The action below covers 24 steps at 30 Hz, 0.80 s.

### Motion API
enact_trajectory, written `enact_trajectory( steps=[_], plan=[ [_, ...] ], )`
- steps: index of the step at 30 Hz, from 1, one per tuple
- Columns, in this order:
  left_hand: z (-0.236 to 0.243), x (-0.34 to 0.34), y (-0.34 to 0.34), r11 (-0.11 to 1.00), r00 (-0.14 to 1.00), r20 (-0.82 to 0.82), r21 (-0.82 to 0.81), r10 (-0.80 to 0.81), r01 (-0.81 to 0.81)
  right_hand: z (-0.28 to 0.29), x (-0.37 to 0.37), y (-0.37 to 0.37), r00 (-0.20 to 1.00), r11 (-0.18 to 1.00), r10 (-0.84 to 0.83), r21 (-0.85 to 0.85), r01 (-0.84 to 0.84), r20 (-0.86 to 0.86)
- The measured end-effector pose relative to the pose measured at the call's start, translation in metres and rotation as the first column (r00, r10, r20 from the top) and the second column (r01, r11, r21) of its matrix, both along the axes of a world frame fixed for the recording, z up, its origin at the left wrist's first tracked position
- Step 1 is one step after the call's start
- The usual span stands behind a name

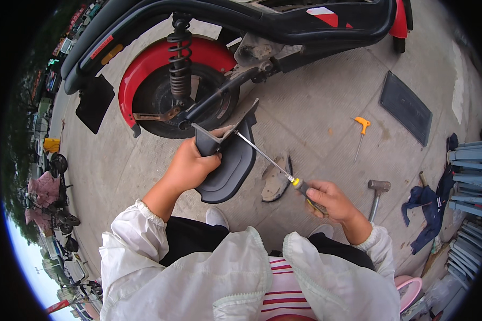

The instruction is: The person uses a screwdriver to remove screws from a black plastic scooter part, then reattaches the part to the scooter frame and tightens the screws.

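Note:
My left hand [190,166] grips a dark plastic mudguard panel [227,166] with a grey metal bracket [235,125] at its top, held up in front of the rear wheel [171,99] of a black and red scooter [241,21]. My right hand [329,200] holds a long screwdriver [268,158] by its yellow and black handle. The shaft runs up and left, and its tip meets the bracket on the panel.
On the concrete lie a flat dark fragment [277,182], a hammer [377,195], an orange T-handle tool [361,128], a black rectangular mat [406,107] and a blue cloth [428,203]. Stacked grey-blue slats [468,176] stand at right. Parked bikes [53,187] line the left edge.

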<state>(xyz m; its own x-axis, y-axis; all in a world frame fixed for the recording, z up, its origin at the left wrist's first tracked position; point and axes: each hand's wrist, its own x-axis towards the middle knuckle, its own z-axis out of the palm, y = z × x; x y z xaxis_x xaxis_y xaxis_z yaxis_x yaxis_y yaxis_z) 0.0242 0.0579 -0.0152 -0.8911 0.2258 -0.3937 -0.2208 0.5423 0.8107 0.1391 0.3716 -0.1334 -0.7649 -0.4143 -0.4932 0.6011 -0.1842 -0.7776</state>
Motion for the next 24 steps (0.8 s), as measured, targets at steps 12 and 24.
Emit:
enact_trajectory(
  steps=[12, 24],
  plan=[
    [0.021, 0.008, 0.007, 0.965, 0.962, -0.096, -0.084, -0.257, 0.249, -0.047, 0.012, 0.026, 0.924, 0.809, 0.237, -0.588, -0.017, 0.299],
    [0.027, 0.025, 0.014, 0.904, 0.663, -0.64, -0.128, -0.389, 0.407, -0.032, 0.019, 0.018, 0.833, 0.945, -0.128, 0.188, 0.266, -0.538]
  ],
)
